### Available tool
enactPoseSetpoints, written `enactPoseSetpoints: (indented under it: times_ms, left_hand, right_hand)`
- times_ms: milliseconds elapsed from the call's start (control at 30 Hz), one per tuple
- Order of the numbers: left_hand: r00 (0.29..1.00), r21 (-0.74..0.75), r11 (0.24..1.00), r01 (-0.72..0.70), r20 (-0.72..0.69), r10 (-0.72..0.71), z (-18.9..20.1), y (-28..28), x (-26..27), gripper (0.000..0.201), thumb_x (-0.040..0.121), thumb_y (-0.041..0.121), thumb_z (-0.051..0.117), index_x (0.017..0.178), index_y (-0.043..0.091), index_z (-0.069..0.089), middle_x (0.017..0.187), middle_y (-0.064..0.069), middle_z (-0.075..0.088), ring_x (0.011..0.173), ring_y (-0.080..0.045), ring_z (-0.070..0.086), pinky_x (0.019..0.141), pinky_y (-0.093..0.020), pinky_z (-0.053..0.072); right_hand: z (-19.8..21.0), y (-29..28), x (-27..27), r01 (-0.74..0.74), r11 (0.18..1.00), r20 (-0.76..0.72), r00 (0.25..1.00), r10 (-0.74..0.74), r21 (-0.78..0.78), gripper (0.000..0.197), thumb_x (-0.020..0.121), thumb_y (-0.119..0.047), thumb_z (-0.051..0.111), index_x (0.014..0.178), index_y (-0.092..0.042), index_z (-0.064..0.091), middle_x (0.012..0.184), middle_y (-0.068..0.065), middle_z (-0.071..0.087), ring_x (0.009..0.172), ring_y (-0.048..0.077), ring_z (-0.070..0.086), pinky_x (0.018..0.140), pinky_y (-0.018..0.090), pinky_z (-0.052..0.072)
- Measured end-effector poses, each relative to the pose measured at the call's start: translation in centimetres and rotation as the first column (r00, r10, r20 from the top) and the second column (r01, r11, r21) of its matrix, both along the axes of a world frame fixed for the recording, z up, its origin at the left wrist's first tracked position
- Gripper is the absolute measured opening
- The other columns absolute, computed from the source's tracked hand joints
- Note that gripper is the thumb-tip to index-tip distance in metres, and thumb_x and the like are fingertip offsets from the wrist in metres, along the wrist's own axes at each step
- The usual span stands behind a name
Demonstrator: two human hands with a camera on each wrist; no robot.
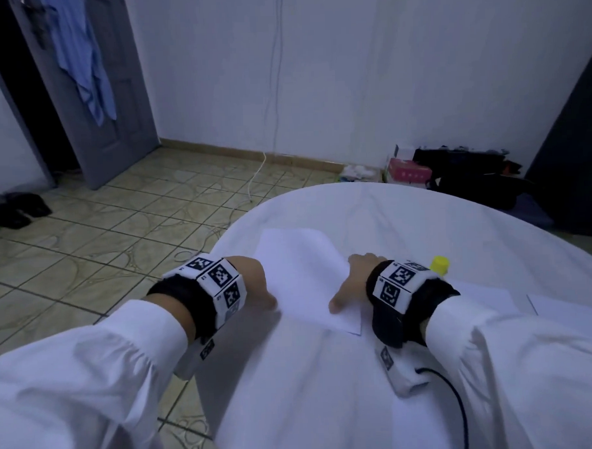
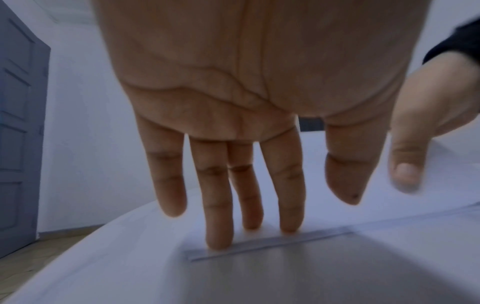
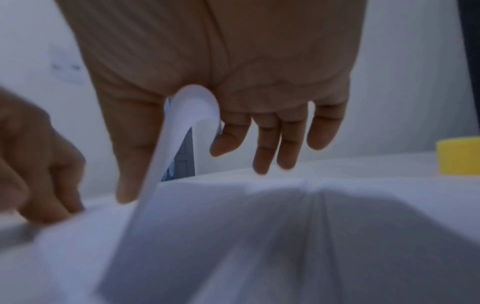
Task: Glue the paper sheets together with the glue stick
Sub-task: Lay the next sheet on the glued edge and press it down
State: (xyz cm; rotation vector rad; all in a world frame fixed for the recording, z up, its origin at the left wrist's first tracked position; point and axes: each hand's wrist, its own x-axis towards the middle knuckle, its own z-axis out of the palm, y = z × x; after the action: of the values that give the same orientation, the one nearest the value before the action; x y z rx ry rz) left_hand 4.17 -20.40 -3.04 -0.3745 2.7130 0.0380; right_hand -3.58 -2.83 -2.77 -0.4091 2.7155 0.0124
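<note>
A white paper sheet (image 1: 306,277) is lying at the centre of the head view on the white-covered desk (image 1: 388,214), between both hands. The left hand (image 1: 256,286) is resting at the sheet's left edge; in the left wrist view its fingers (image 2: 218,205) are reaching down straight and slightly apart, tips touching the sheet's near edge. The right hand (image 1: 353,279) is gripping the sheet's right edge: in the right wrist view the paper is curling up between the thumb and the other fingers (image 3: 233,135). The glue stick (image 1: 439,265) is standing just right of the right wrist, only its yellow cap showing behind the wristband. More sheets (image 1: 492,298) are lying at the right of the frame, partly covered by the right sleeve. Both wrist views are blurred.
</note>
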Motion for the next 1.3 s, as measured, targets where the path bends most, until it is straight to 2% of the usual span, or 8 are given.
enactPoseSetpoints:
  times_ms: [200, 267, 433, 533, 633, 867, 1100, 1300]
  left_hand:
    - [0.998, 0.086, 0.996, -0.039, -0.038, 0.043, -0.4, -0.2, 1.5, 0.038, 0.084, 0.044, 0.058, 0.062, 0.014, 0.056, 0.059, 0.005, 0.045, 0.062, -0.016, 0.042, 0.061, -0.024, 0.035]
    - [0.993, 0.174, 0.984, -0.045, -0.096, 0.062, -0.1, -0.5, 2.2, 0.015, 0.084, 0.044, 0.059, 0.072, 0.034, 0.058, 0.076, 0.011, 0.056, 0.077, -0.013, 0.05, 0.072, -0.023, 0.038]
    - [0.927, 0.441, 0.893, -0.089, -0.291, 0.236, 1.8, -1.6, 3.6, 0.014, 0.088, 0.037, 0.064, 0.097, 0.026, 0.065, 0.103, 0.01, 0.061, 0.095, -0.011, 0.054, 0.084, -0.026, 0.039]
    - [0.902, 0.776, 0.628, -0.065, -0.223, 0.369, 2.4, -0.1, 4.4, 0.004, 0.088, 0.015, 0.066, 0.087, 0.017, 0.063, 0.09, 0.001, 0.063, 0.078, -0.013, 0.055, 0.069, -0.023, 0.048]
    - [0.919, 0.887, 0.462, -0.01, -0.174, 0.355, 3.0, 3.1, 5.5, 0.015, 0.083, -0.005, 0.066, 0.082, 0.011, 0.068, 0.074, -0.002, 0.064, 0.059, -0.009, 0.056, 0.055, -0.016, 0.048]
    - [0.982, 0.796, 0.602, 0.067, -0.158, 0.1, 2.2, 11.6, 7.6, 0.013, 0.079, 0.002, 0.074, 0.082, 0.014, 0.075, 0.061, 0.006, 0.067, 0.056, -0.005, 0.061, 0.061, -0.015, 0.05]
    - [0.994, 0.703, 0.703, 0.108, -0.084, -0.069, 0.0, 16.3, 8.6, 0.017, 0.076, 0.008, 0.079, 0.084, 0.019, 0.068, 0.058, 0.003, 0.052, 0.047, -0.005, 0.055, 0.055, -0.015, 0.048]
    - [0.978, 0.59, 0.784, 0.193, -0.054, -0.2, -1.3, 17.3, 8.4, 0.019, 0.076, 0.017, 0.08, 0.083, 0.028, 0.066, 0.06, 0.008, 0.053, 0.043, 0.004, 0.05, 0.051, -0.009, 0.039]
  right_hand:
    - [1.5, 1.5, 3.2, 0.221, 0.875, 0.18, 0.971, -0.156, -0.43, 0.034, 0.084, -0.022, 0.064, 0.11, -0.002, 0.054, 0.099, 0.013, 0.065, 0.086, 0.027, 0.06, 0.076, 0.029, 0.046]
    - [1.7, 2.1, 4.4, 0.238, 0.801, 0.179, 0.97, -0.166, -0.549, 0.028, 0.087, -0.016, 0.058, 0.107, 0.002, 0.055, 0.083, 0.017, 0.065, 0.071, 0.029, 0.06, 0.065, 0.03, 0.047]
    - [3.3, 6.5, 7.4, 0.335, 0.595, 0.27, 0.942, -0.199, -0.73, 0.006, 0.09, -0.009, 0.056, 0.092, -0.003, 0.058, 0.047, 0.007, 0.06, 0.041, 0.024, 0.06, 0.05, 0.031, 0.053]
    - [3.8, 10.5, 8.9, 0.334, 0.534, 0.272, 0.943, -0.193, -0.777, 0.006, 0.092, -0.01, 0.057, 0.086, -0.008, 0.058, 0.042, 0.002, 0.055, 0.03, 0.013, 0.051, 0.048, 0.027, 0.047]
    - [4.1, 14.5, 10.4, 0.356, 0.473, 0.309, 0.934, -0.176, -0.806, 0.01, 0.093, -0.012, 0.057, 0.101, -0.005, 0.059, 0.075, 0.019, 0.065, 0.044, 0.021, 0.062, 0.053, 0.036, 0.049]
    - [2.7, 24.3, 13.3, 0.483, 0.396, 0.435, 0.876, -0.209, -0.781, 0.026, 0.082, 0.006, 0.065, 0.101, -0.012, 0.064, 0.078, 0.009, 0.062, 0.049, 0.017, 0.042, 0.039, 0.022, 0.039]
    - [0.4, 28.9, 14.4, 0.485, 0.601, 0.334, 0.874, -0.353, -0.635, 0.033, 0.075, -0.002, 0.075, 0.057, -0.009, 0.049, 0.04, -0.004, 0.047, 0.038, 0.012, 0.041, 0.041, 0.023, 0.034]
    - [-1.2, 29.2, 14.6, 0.52, 0.677, 0.354, 0.853, -0.383, -0.52, 0.037, 0.077, -0.008, 0.076, 0.058, -0.012, 0.044, 0.041, 0.004, 0.053, 0.035, 0.015, 0.045, 0.039, 0.02, 0.031]
